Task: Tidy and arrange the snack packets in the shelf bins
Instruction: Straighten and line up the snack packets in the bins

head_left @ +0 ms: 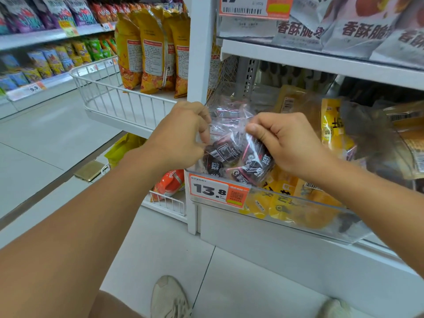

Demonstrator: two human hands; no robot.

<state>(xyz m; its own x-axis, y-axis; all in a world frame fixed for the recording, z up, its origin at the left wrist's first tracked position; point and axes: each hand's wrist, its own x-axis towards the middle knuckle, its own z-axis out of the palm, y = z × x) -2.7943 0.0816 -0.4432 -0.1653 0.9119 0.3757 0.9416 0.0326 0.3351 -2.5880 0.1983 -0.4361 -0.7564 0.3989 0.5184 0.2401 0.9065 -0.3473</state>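
Both hands at the clear plastic bin on a white shop shelf. Left hand and right hand each pinching the crinkled clear plastic bag, fingers curled tight into its upper part, thumbs pressed against the film. Inside the bag, small dark packets with white lettering and red edging, glossy and pillow-shaped, bunched at the bottom. Bag held over the bin's left end, just above its front wall, lower part touching or nearly touching the rim; cannot tell which. Stuck to that front wall, an orange and white price tag reading 13.8. To the right of the bag in the bin, smooth yellow packets, some upright, others lying flat behind the transparent wall. Above the bin, a white shelf board with grey-white pouches printed in large dark characters. Left of the bin, past the white upright post, a white wire basket with tall yellow bags standing behind it. Below the bin, pale floor tiles and two light-coloured shoes.
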